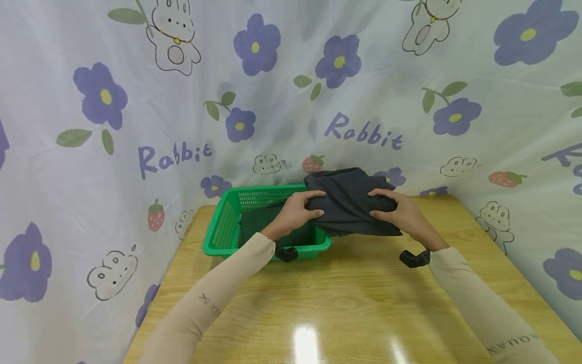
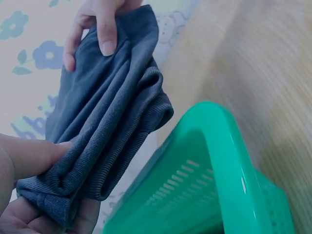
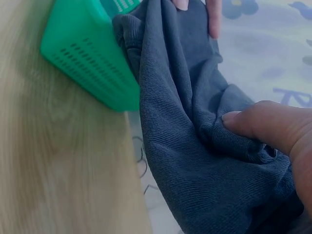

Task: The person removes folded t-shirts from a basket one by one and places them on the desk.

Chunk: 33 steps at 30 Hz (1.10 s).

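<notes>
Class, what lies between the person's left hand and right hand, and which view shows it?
A dark cloth spans that stretch, gripped by the left hand at one side and the right hand at the other; the head view shows this.

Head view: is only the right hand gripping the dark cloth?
No, the left hand and right hand grip opposite sides of the dark cloth.

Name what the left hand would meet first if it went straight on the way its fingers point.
First the folded dark cloth, which the left hand grips; past that, probably the right hand, though depth is hard to judge.
</notes>
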Motion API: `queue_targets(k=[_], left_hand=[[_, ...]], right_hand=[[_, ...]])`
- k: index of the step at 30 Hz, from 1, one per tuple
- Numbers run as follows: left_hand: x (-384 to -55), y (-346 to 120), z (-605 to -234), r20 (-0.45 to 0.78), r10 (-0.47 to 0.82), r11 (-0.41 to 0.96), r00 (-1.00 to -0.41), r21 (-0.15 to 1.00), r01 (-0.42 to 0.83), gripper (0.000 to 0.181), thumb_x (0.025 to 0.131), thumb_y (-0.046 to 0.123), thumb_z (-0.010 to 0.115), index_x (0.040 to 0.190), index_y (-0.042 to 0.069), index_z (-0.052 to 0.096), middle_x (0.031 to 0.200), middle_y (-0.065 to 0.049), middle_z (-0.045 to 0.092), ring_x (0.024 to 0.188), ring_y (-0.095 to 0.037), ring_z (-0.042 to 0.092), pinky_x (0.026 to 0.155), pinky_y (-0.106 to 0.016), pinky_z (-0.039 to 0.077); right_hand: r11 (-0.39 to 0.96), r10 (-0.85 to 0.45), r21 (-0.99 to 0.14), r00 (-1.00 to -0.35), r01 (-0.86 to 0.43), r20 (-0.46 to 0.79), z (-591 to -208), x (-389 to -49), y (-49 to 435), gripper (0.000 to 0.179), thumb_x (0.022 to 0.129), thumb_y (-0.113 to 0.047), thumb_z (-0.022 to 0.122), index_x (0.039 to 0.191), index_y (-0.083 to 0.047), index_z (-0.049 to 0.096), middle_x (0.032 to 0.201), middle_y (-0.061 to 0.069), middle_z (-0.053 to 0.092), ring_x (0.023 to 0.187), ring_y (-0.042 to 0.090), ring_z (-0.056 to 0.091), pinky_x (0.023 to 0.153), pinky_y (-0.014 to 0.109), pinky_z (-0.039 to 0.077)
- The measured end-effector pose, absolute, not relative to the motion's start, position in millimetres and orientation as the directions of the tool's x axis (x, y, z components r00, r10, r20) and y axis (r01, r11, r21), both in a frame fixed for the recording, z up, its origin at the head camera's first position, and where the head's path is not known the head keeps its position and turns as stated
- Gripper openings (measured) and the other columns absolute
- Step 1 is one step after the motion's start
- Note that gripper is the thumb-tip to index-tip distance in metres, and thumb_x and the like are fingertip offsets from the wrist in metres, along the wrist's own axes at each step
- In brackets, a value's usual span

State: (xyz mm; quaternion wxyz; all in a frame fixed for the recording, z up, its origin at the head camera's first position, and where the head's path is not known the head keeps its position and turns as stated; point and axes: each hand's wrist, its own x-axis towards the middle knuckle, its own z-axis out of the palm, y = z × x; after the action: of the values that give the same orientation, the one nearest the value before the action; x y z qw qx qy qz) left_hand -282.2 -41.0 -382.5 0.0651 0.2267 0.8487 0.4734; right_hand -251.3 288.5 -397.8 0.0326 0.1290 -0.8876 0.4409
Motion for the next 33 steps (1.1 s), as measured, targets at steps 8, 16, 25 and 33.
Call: queue_targets(k=[8,16,25,33], left_hand=[[-285,-11,-389,0.096,0.461,0.449,-0.882,0.832,0.326,0.053,0.097,0.015,0.075,0.146,0.026,0.06,0.147,-0.006,0.056,0.121,-0.019,0.063,0.089,-0.033,0.057],[-287,18,-397,0.099,0.484,0.433,-0.87,0.836,0.336,0.053,0.097,0.013,0.074,0.147,0.023,0.059,0.146,-0.007,0.058,0.121,-0.018,0.064,0.087,-0.029,0.057],[-287,43,-405,0.089,0.495,0.459,-0.865,0.818,0.347,0.053,0.097,0.013,0.075,0.147,0.022,0.059,0.146,-0.008,0.055,0.121,-0.02,0.064,0.088,-0.029,0.056],[-289,63,-412,0.077,0.533,0.451,-0.843,0.817,0.36,0.054,0.097,0.013,0.074,0.149,0.02,0.058,0.146,-0.008,0.057,0.12,-0.018,0.064,0.088,-0.027,0.055]], right_hand=[[0.581,-0.18,-0.778,-0.97,-0.239,0.163,-403,-245,315,0.056,0.092,-0.04,0.08,0.143,-0.028,0.06,0.164,0.017,0.032,0.141,0.043,0.039,0.092,0.052,0.045],[0.602,-0.14,-0.773,-0.98,-0.2,0.145,-412,-241,339,0.057,0.091,-0.042,0.08,0.143,-0.027,0.06,0.163,0.019,0.032,0.147,0.048,0.029,0.101,0.062,0.042],[0.607,-0.131,-0.772,-0.982,-0.187,0.135,-424,-239,362,0.059,0.092,-0.039,0.08,0.144,-0.022,0.059,0.164,0.02,0.03,0.149,0.05,0.023,0.103,0.067,0.039],[0.609,-0.105,-0.781,-0.99,-0.142,0.099,-432,-238,379,0.06,0.092,-0.041,0.079,0.145,-0.021,0.058,0.166,0.022,0.025,0.15,0.051,0.02,0.105,0.071,0.036]])
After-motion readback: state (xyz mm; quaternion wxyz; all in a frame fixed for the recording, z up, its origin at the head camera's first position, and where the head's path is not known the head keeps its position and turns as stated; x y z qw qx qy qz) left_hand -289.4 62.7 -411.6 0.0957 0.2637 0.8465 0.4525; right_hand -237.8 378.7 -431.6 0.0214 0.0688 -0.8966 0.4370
